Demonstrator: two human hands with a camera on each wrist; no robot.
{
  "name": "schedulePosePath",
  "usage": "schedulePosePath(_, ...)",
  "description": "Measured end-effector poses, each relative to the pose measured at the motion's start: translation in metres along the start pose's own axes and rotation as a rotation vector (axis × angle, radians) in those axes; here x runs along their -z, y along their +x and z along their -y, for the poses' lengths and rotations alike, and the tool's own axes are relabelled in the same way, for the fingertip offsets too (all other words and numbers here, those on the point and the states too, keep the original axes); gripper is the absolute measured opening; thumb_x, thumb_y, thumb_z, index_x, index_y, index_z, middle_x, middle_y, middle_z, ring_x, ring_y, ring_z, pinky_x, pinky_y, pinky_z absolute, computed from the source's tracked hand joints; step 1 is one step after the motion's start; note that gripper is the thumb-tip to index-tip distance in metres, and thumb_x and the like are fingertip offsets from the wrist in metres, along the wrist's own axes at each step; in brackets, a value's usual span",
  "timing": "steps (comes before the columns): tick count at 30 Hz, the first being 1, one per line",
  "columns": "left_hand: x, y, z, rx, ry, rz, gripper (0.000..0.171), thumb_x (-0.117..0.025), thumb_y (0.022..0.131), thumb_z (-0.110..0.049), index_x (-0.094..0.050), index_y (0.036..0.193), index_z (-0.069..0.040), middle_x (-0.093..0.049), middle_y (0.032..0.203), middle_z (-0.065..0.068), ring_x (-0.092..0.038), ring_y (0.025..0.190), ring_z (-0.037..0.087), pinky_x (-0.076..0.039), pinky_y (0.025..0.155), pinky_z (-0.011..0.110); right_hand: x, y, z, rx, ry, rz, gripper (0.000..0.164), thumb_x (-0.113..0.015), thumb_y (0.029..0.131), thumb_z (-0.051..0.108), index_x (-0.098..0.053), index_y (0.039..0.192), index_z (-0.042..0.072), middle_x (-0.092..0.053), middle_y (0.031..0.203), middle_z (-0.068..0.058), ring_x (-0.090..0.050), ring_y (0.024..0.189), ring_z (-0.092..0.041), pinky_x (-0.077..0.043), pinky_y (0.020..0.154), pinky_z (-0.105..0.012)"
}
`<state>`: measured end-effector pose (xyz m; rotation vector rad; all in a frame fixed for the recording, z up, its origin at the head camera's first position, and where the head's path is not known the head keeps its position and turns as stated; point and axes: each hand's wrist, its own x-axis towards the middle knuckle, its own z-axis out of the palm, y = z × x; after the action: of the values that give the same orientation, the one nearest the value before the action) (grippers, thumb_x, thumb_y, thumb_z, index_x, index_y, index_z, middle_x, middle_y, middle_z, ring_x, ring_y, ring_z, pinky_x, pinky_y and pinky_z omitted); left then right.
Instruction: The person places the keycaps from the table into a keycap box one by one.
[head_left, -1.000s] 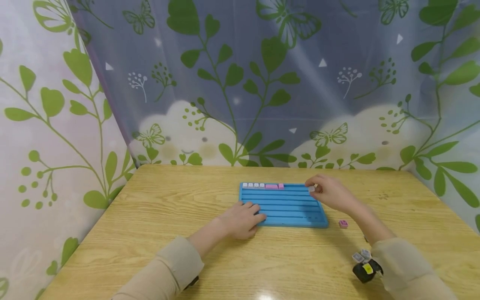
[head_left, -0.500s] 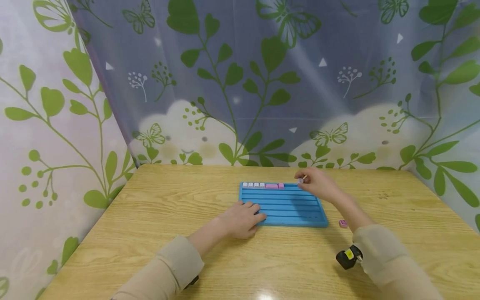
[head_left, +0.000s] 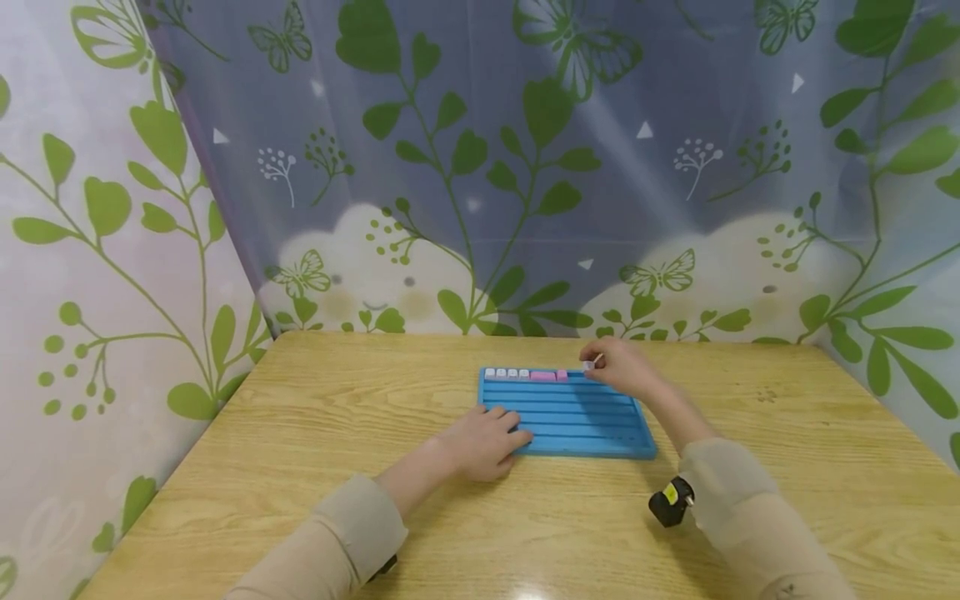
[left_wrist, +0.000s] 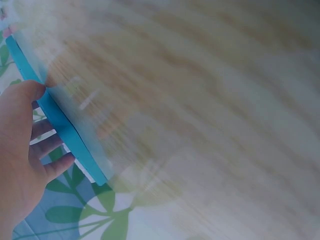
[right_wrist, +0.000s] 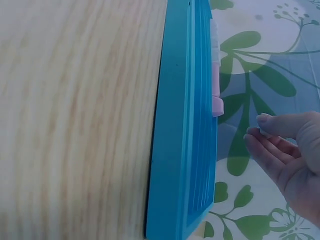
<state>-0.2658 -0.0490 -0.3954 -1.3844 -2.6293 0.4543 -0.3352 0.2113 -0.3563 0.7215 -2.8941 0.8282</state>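
A blue ridged tray lies on the table. Its back row holds several white keycaps at the left, followed by a long pink keycap and a small pink keycap. My left hand holds the tray's front left corner; in the left wrist view the thumb lies at the front wall and the fingers reach over the tray. Above the back edge, right of the pink keycaps, my right hand pinches a small whitish keycap. In the right wrist view the fingertips mostly hide it.
The wooden table extends around the tray. A patterned curtain hangs behind the table's far edge. A black wrist camera sticks out from the right sleeve.
My right hand has moved left along the tray's back edge, carrying the whitish keycap toward the pink ones. The loose keycaps at the right are now hidden by my arm. My left hand stays put.
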Motion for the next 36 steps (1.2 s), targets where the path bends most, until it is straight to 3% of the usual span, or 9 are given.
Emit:
schedulePosePath(18, 0.000, -0.001, 0.000, 0.003, -0.015, -0.003, 0.036, -0.046, 0.096, -0.033, -0.049, 0.130, -0.023, -0.052, 0.115, 0.002, -0.049, 0.104, 0.018, -0.043, 0.085, 0.036, -0.020, 0.024, -0.014, 0.088, -0.149, 0.053, 0.018, -0.063, 0.082, -0.003, -0.064, 0.099, -0.009, -0.062, 0.092, -0.017, -0.058, 0.086, -0.030, -0.048, 0.075, -0.041)
schedulePosePath(36, 0.001, -0.001, 0.000, 0.003, -0.012, 0.004, 0.037, -0.045, 0.096, -0.033, -0.049, 0.131, -0.023, -0.052, 0.115, 0.001, -0.049, 0.104, 0.018, -0.043, 0.086, 0.036, -0.025, 0.030, -0.021, 0.080, -0.223, 0.080, 0.015, -0.063, 0.083, -0.001, -0.064, 0.097, -0.007, -0.062, 0.087, -0.014, -0.057, 0.079, -0.025, -0.047, 0.072, -0.040)
